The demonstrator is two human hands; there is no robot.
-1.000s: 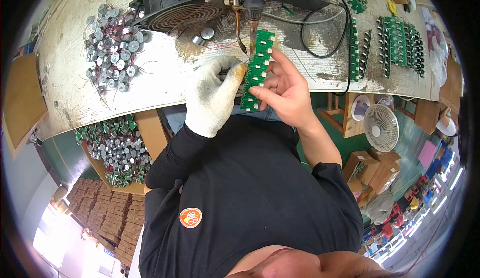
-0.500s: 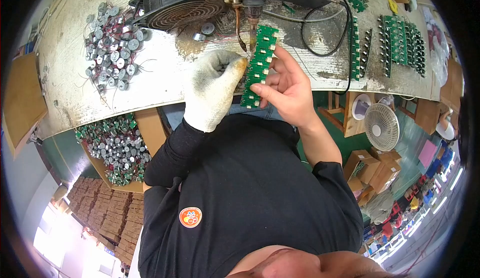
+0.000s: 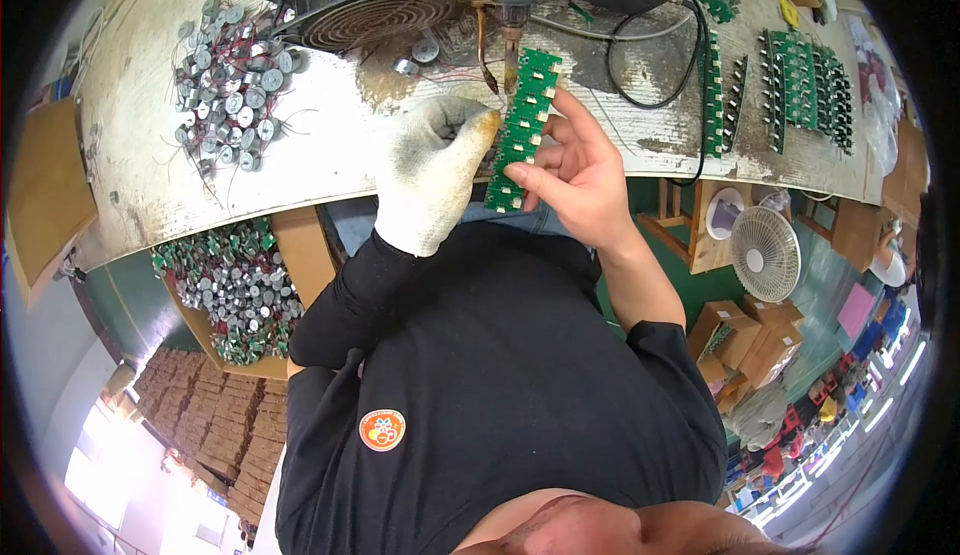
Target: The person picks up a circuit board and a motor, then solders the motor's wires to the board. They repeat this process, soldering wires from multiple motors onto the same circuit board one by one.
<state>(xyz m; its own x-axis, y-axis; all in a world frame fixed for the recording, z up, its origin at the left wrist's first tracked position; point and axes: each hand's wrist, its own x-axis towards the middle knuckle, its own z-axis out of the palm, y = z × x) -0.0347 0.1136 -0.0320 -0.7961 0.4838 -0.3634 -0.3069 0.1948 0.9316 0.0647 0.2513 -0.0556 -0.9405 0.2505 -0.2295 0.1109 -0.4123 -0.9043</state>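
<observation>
My bare right hand (image 3: 580,170) grips a long green circuit board strip (image 3: 522,135), thumb on its face and fingers behind its right edge. The strip stands tilted, with small pale connectors along it. At its left edge is my left hand (image 3: 435,160) in a stained white glove, thumb and forefinger pinched together; whatever is between them is hidden. Just above the hands, a soldering iron (image 3: 511,55) points down by the strip's upper left edge, and beside it hangs a thin bent copper-coloured tube (image 3: 485,55). Whether the iron's tip touches the strip I cannot tell.
A heap of small round motors with wires (image 3: 235,95) lies on the left of the worktable (image 3: 330,155). Behind the iron sits a black fan (image 3: 370,23). A black cable (image 3: 650,105) and more board strips (image 3: 800,85) lie right. A carton of wired parts (image 3: 290,367) stands below left.
The whole view has shifted slightly. Both hands keep the same grip, and the circuit board strip stays beside the soldering iron.
</observation>
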